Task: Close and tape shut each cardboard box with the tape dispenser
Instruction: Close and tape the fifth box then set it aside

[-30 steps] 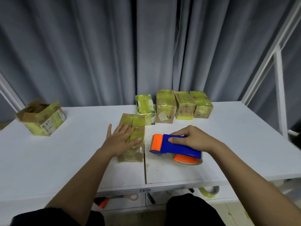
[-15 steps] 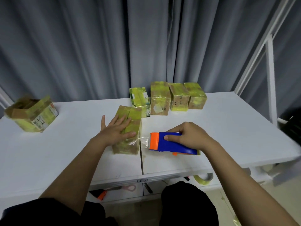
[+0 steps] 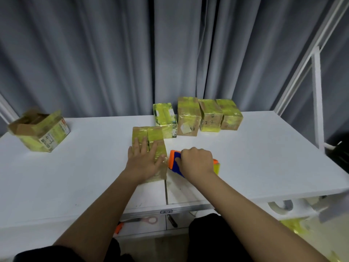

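A closed cardboard box point(image 3: 149, 136) wrapped in yellow-green tape lies at the table's middle. My left hand point(image 3: 144, 161) presses flat on its top with fingers spread. Right beside it, my right hand point(image 3: 196, 163) grips the blue and orange tape dispenser point(image 3: 174, 160), whose orange front sits against the box's right side. The yellow tape roll point(image 3: 216, 167) shows behind my hand. An open box point(image 3: 40, 132) with raised flaps stands at the far left. Several taped boxes point(image 3: 188, 118) line the back of the table.
The white table point(image 3: 264, 157) has a seam running toward me under the box. Grey curtains hang behind. A white frame point(image 3: 317, 91) rises at the right. On a lower shelf lie scissors point(image 3: 149, 220) and an orange-handled tool point(image 3: 119, 227).
My right hand has brought the dispenser leftward, up against the box's right side. The short strip of tape seen between them half a second ago is no longer visible. My left hand stays on the box.
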